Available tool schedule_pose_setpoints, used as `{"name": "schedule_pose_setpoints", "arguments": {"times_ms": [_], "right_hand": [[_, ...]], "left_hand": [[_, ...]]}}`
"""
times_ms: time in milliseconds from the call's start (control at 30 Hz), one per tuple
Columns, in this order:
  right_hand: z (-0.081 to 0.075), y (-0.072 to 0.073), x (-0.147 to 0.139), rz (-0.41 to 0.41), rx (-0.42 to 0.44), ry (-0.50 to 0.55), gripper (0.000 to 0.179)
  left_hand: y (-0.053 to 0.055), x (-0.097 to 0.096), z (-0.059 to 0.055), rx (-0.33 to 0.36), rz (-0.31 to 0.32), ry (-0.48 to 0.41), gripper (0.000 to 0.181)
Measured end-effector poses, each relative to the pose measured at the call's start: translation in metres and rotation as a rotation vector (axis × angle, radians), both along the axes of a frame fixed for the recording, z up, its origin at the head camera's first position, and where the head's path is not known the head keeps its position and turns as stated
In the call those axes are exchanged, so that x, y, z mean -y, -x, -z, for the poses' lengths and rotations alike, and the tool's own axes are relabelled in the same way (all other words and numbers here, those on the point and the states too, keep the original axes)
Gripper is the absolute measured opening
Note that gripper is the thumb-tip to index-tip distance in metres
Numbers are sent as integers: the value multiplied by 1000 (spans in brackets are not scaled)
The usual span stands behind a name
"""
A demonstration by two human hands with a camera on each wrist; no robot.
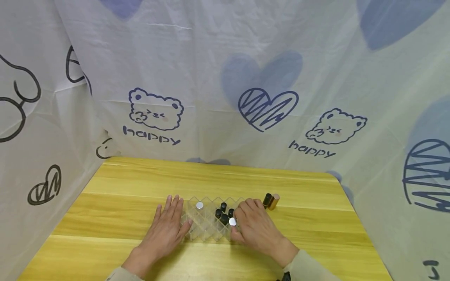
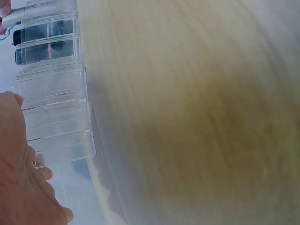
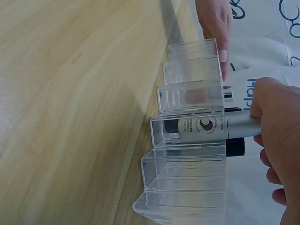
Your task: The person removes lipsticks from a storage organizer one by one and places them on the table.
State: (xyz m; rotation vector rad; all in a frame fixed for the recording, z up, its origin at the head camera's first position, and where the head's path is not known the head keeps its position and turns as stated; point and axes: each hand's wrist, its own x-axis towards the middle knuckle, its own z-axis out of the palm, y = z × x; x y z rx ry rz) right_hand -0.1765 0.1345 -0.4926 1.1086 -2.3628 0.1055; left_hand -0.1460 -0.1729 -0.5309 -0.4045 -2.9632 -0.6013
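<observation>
The right hand [image 1: 254, 226] pinches the silver cap of a labelled tube [image 3: 239, 124], with the thumb on the side nearer the person. The tube stands in a compartment in the right half of the clear rack [image 1: 205, 234], its dark base down inside. The left hand [image 1: 168, 224] lies with fingers straight along the rack's left end, thumb touching it. Four black-capped tubes [image 1: 224, 219] stand in the rack just left of the silver one; another silver-topped tube [image 1: 199, 205] stands near the rack's far left corner. Past the rack's right end, a black tube [image 1: 267, 200] and a copper tube [image 1: 274, 201] stand side by side on the table [image 1: 133, 179].
</observation>
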Motion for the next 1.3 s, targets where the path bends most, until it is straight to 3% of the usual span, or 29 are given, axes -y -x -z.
{"name": "schedule_pose_setpoints", "arguments": {"times_ms": [500,900,1300], "right_hand": [[-10,0,-1,5,-17,2,19],[-35,-1,-4,-6,-56,47,21],[-53,4,-27,71,12,88,20]], "left_hand": [[-1,-1,-3,4,-3,32,79],[0,-1,-2,-2,-3,28,79],[-2,-1,-4,-1,-4,25,79]]}}
